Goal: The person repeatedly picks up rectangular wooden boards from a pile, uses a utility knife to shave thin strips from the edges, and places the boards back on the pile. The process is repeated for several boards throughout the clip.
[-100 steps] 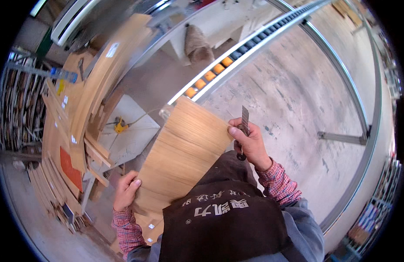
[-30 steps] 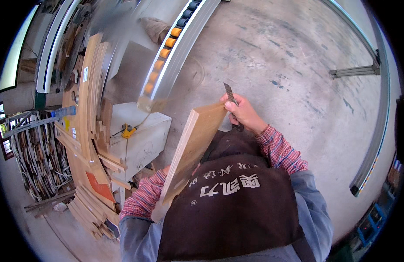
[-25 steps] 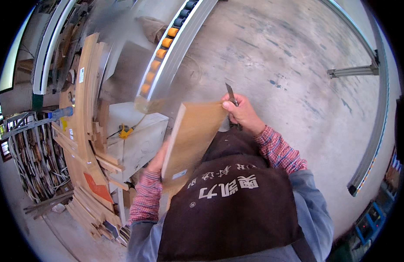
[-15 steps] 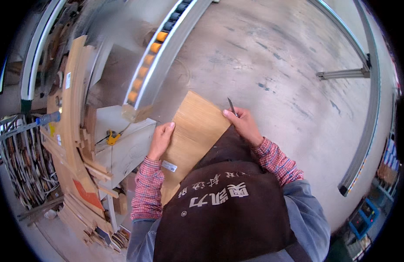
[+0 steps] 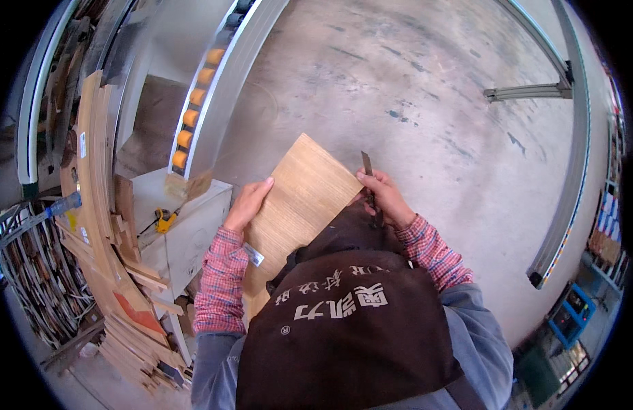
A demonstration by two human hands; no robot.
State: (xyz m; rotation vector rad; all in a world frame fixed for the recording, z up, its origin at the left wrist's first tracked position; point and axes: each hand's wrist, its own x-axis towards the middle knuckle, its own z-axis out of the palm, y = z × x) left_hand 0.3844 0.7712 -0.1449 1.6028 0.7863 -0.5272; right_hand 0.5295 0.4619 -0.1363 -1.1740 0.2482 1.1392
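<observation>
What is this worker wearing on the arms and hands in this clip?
Both hands are bare, without gloves: the left hand and the right hand. Red-and-white plaid cuffs cover the forearms, coming out of grey-blue outer sleeves. A dark brown apron with pale lettering covers the chest.

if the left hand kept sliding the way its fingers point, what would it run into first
The left hand lies flat on the wooden board, fingers pointing up and to the right. Going on that way it would cross the board's bare face and pass its far edge; beyond looks like open concrete floor, though depth is unclear.
</observation>
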